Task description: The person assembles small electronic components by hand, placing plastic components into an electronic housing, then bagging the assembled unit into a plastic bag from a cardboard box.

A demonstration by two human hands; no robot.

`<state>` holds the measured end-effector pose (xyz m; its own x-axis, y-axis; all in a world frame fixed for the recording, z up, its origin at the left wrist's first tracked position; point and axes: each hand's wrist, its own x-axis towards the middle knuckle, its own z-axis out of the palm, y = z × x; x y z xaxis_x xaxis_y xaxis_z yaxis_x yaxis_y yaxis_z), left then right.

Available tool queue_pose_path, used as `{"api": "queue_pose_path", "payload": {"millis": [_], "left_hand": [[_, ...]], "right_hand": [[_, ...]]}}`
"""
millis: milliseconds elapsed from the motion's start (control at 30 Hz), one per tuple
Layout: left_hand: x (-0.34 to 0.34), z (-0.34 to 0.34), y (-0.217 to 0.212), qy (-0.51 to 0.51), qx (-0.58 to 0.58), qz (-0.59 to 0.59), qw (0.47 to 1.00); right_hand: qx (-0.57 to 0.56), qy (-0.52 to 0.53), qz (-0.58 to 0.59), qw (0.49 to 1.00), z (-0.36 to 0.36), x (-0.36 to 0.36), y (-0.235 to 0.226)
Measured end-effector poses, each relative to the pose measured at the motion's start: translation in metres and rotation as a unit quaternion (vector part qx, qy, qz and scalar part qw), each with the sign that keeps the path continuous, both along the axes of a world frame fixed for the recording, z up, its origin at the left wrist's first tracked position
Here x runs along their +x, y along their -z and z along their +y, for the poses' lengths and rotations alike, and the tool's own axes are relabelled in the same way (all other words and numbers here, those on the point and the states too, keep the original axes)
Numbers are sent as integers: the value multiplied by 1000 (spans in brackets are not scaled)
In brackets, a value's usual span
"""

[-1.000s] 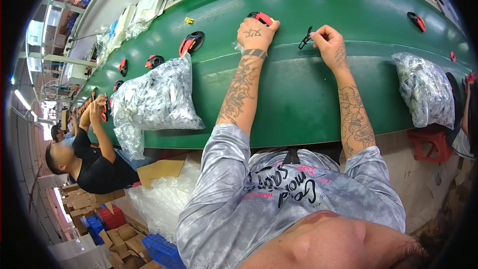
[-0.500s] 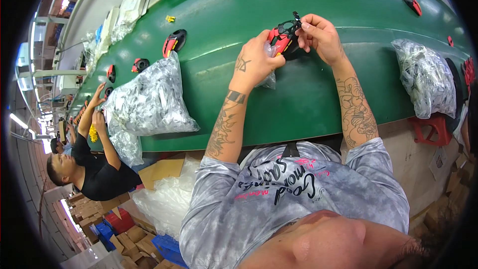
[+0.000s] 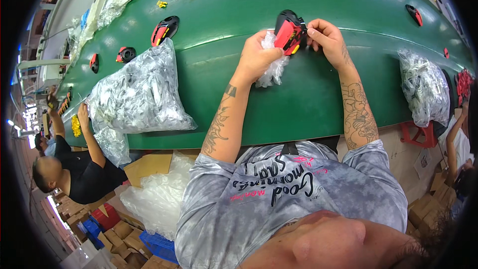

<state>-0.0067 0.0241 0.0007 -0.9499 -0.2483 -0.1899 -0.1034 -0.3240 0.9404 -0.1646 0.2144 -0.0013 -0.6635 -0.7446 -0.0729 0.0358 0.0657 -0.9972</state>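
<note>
red-and-black device point(image 3: 289, 32) now raised above the green conveyor belt point(image 3: 219, 84), pinched by right hand point(image 3: 326, 40), crumpled clear plastic bag point(image 3: 271, 62) clutched in left hand point(image 3: 256, 57), hands drawn nearer than before

Green conveyor belt point(image 3: 318, 94), red-black parts point(image 3: 165, 29), bags point(image 3: 139, 94)

Over the green tabletop point(image 3: 209, 20), the left hand point(image 3: 256, 57) holds a clear plastic bag point(image 3: 273, 67) while the right hand point(image 3: 326, 40) holds a red-and-black tool point(image 3: 288, 32).

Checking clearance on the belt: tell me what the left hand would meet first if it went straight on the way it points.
Likely the red and black device; the left hand already touches it, gripping a clear plastic bag.
</note>
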Motion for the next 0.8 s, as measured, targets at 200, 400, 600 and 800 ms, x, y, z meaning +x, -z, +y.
{"api": "queue_pose_path", "payload": {"millis": [200, 400, 600, 800], "left_hand": [[-3, 7, 1, -9, 32, 27, 999], [-4, 2, 7, 10, 47, 43, 998], [-2, 1, 4, 16, 50, 31, 998], [0, 3, 2, 18, 46, 35, 998]], "right_hand": [[-28, -9, 61, 998, 0, 5, -4], [-19, 43, 111, 993, -7, 13, -1], [-142, -7, 23, 990, 5, 1, -2], [-29, 54, 152, 986, -6, 16, -4]]}}
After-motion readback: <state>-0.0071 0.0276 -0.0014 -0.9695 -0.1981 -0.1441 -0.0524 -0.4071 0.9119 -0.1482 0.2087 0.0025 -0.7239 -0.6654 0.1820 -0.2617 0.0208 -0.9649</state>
